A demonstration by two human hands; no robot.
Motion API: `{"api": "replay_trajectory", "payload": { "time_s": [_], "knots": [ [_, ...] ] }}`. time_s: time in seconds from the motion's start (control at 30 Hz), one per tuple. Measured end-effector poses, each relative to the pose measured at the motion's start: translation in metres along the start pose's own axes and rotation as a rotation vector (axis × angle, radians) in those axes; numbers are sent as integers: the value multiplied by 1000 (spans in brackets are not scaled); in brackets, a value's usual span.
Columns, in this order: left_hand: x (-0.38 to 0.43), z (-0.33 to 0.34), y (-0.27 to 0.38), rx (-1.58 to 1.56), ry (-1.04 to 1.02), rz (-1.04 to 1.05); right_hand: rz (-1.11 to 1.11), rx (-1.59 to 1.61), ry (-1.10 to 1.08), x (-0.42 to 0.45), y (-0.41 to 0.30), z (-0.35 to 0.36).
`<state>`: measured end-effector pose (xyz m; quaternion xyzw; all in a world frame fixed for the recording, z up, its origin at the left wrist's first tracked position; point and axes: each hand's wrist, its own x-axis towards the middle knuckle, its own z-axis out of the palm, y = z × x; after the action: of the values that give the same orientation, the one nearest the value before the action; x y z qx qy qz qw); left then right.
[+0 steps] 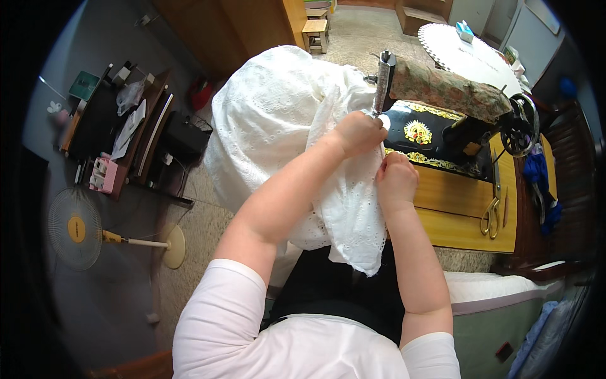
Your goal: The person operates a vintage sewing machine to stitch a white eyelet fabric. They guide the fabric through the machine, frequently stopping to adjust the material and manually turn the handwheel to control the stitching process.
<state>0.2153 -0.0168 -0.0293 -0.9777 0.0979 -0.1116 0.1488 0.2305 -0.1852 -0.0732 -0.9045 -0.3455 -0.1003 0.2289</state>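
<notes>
White eyelet-embroidered fabric [270,118] is heaped over the left side of the sewing machine [440,137] and hangs down over my lap. Close to the machine's needle area, my left hand [360,133] grips the fabric near its edge. My right hand [398,179] pinches the same edge a little nearer to me, with the fingertips partly hidden. The machine's silvery head end [384,78] stands just beyond my left hand. A floral cloth cover [445,90] wraps its arm. The needle and presser foot are hidden behind my left hand.
Gold-handled scissors [492,213] lie on the wooden machine table [454,227], beside a thin brown pencil-like stick [505,208]. The handwheel [520,125] sits at the machine's right end. A standing fan [75,230] and a cluttered desk [123,137] are to the left.
</notes>
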Motion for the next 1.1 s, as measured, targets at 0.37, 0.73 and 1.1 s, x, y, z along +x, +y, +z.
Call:
{"api": "replay_trajectory", "payload": {
  "time_s": [0.37,0.73,1.1],
  "knots": [
    [8,-1,-20,54,-9,295,4,17,40,-1,-3,-2],
    [5,-11,-21,-53,9,282,-8,-24,12,0,1,6],
    [7,2,-19,23,29,247,26,29,12,0,-3,-2]
  ]
}}
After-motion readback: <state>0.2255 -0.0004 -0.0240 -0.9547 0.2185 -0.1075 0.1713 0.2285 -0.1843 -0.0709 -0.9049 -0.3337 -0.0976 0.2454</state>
